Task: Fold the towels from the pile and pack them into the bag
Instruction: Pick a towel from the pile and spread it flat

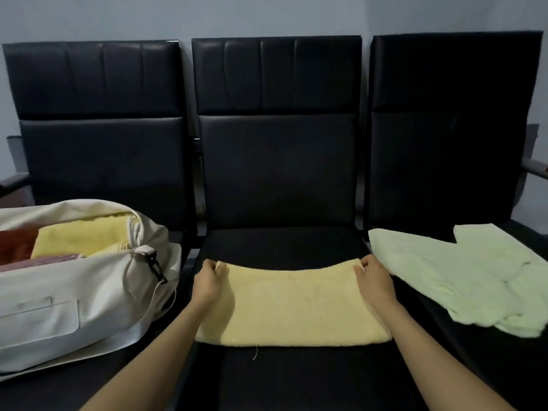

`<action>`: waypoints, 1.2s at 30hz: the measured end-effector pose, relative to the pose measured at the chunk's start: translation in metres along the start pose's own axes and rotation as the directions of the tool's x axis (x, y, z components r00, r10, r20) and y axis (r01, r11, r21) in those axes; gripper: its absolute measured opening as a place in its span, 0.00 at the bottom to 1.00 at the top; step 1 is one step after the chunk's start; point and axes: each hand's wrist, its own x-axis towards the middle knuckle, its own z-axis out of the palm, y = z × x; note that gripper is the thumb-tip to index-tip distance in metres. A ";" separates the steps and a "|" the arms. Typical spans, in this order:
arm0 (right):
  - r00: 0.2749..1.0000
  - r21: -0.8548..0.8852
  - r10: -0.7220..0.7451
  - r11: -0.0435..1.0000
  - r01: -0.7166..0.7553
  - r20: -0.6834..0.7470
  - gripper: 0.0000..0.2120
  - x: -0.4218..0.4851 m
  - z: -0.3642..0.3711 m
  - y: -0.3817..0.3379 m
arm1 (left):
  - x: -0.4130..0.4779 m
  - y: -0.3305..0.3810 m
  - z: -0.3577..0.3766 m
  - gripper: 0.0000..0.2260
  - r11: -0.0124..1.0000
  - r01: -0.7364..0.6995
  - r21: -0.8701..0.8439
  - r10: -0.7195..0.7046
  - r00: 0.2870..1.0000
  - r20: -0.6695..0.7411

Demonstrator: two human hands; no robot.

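A yellow towel (292,304), folded into a broad rectangle, is laid flat on the middle seat (281,241) of a row of three black padded chairs. Its far left corner is pinched by the left hand (209,280), whose fingers are curled round the edge; its far right corner is gripped in the same way by the right hand (374,277). Both forearms are stretched forward from the near edge of the view, one along each short side of the towel. A loose thread (255,353) is seen hanging from the towel's near edge.

On the left seat a white bag (74,292) is lying on its side with its top opened. Inside it a folded yellow towel (80,237) is packed, with a red towel (16,244) beside it and a pink one (50,259) nearer the front. A black clip (154,266) on a strap is attached at the bag's end.

On the right seat a pale green towel (462,274) is spread unfolded and rumpled, its near left edge lying just beside the right hand. A pale wall (267,13) is visible behind the chair backs
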 end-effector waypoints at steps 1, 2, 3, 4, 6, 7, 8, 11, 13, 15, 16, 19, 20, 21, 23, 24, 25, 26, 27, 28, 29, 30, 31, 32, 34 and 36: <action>1.000 -0.067 -0.003 0.998 0.003 0.004 0.13 -0.001 0.004 0.004 | 0.000 -0.004 0.005 0.15 0.999 0.022 0.049 -0.021 1.000 -0.006; 1.000 -0.160 -0.029 0.987 0.028 -0.001 0.15 -0.003 0.007 0.008 | -0.001 -0.008 0.010 0.18 0.993 0.035 0.114 -0.031 0.999 -0.033; 0.997 -0.263 -0.080 0.962 0.077 -0.001 0.16 -0.005 0.008 0.010 | -0.003 -0.010 0.014 0.21 0.981 0.049 0.188 -0.036 0.997 -0.070; 0.990 -0.337 -0.142 0.932 0.137 0.009 0.15 -0.007 0.009 0.011 | -0.006 -0.010 0.017 0.25 0.961 0.069 0.268 -0.045 0.994 -0.095; 0.970 -0.336 -0.235 0.911 0.240 0.057 0.11 -0.012 0.010 0.007 | -0.011 -0.007 0.017 0.30 0.901 0.117 0.418 -0.090 0.992 -0.083; 0.958 -0.289 -0.267 0.914 0.285 0.101 0.10 -0.016 0.010 0.003 | -0.012 -0.005 0.015 0.30 0.870 0.131 0.474 -0.121 0.991 -0.053; 0.942 -0.237 -0.303 0.914 0.330 0.145 0.10 -0.020 0.010 -0.001 | -0.012 -0.004 0.013 0.30 0.846 0.142 0.514 -0.156 0.988 -0.016; 0.873 -0.131 -0.402 0.884 0.449 0.276 0.12 -0.035 0.015 -0.016 | -0.014 -0.003 0.005 0.25 0.814 0.131 0.566 -0.210 0.975 0.077; 0.813 -0.146 -0.438 0.840 0.522 0.385 0.18 -0.044 0.022 -0.022 | -0.019 -0.005 -0.001 0.18 0.851 0.108 0.514 -0.182 0.979 0.094; 0.754 -0.209 -0.380 0.805 0.555 0.536 0.25 -0.053 0.030 -0.026 | -0.024 -0.005 -0.006 0.12 0.909 0.063 0.411 -0.109 0.990 0.089; 0.729 -0.241 -0.336 0.791 0.562 0.597 0.31 -0.057 0.034 -0.028 | -0.026 -0.004 -0.009 0.12 0.944 0.033 0.328 -0.063 0.995 0.081; 0.715 -0.275 -0.312 0.769 0.577 0.625 0.48 -0.063 0.049 -0.028 | -0.028 0.010 -0.017 0.10 0.999 -0.020 -0.044 0.022 0.998 0.059; 0.716 -0.278 -0.318 0.766 0.580 0.621 0.49 -0.065 0.053 -0.029 | -0.028 0.019 -0.019 0.09 0.987 -0.018 -0.158 0.026 0.998 0.051; 0.717 -0.274 -0.320 0.768 0.579 0.620 0.48 -0.066 0.056 -0.032 | -0.028 0.029 -0.019 0.09 0.970 -0.012 -0.243 0.023 0.999 0.044; 0.701 -0.251 -0.323 0.772 0.584 0.636 0.47 -0.071 0.063 -0.041 | -0.029 0.050 -0.013 0.11 0.932 -0.008 -0.362 0.025 0.999 0.041; 0.691 -0.252 -0.324 0.764 0.594 0.646 0.44 -0.071 0.069 -0.044 | -0.030 0.060 -0.007 0.11 0.917 -0.015 -0.400 0.036 0.998 0.047; 0.690 -0.242 -0.325 0.770 0.590 0.647 0.38 -0.072 0.076 -0.049 | -0.033 0.071 0.000 0.10 0.905 -0.022 -0.425 0.053 0.997 0.062; 0.690 -0.204 -0.336 0.792 0.575 0.641 0.31 -0.072 0.083 -0.053 | -0.037 0.078 0.009 0.10 0.897 -0.025 -0.442 0.070 0.994 0.086; 0.709 -0.091 -0.341 0.864 0.494 0.617 0.25 -0.073 0.086 -0.058 | -0.041 0.084 0.019 0.10 0.893 -0.022 -0.450 0.084 0.990 0.117; 0.746 0.073 -0.309 0.940 0.332 0.589 0.20 -0.071 0.086 -0.062 | -0.045 0.087 0.030 0.10 0.893 -0.016 -0.450 0.091 0.985 0.146; 0.774 0.228 -0.259 0.962 0.152 0.577 0.16 -0.071 0.083 -0.066 | -0.050 0.087 0.040 0.10 0.894 -0.008 -0.448 0.093 0.981 0.168; 0.817 0.324 -0.202 0.946 0.019 0.541 0.12 -0.066 0.077 -0.066 | -0.055 0.086 0.049 0.10 0.893 0.003 -0.450 0.092 0.978 0.189; 0.863 0.364 -0.158 0.931 -0.033 0.481 0.11 -0.059 0.067 -0.066 | -0.059 0.085 0.057 0.10 0.891 0.026 -0.454 0.090 0.968 0.233; 0.893 0.377 -0.111 0.924 -0.069 0.436 0.11 -0.051 0.058 -0.062 | -0.063 0.083 0.064 0.10 0.885 0.059 -0.463 0.100 0.945 0.312; 0.921 0.367 0.024 0.913 -0.179 0.390 0.10 -0.034 0.042 -0.045 | -0.071 0.082 0.073 0.11 0.882 0.138 -0.451 0.139 0.838 0.528; 0.902 0.367 0.138 0.880 -0.301 0.408 0.16 -0.025 0.030 -0.029 | -0.073 0.078 0.076 0.13 0.916 0.143 -0.376 0.145 0.753 0.641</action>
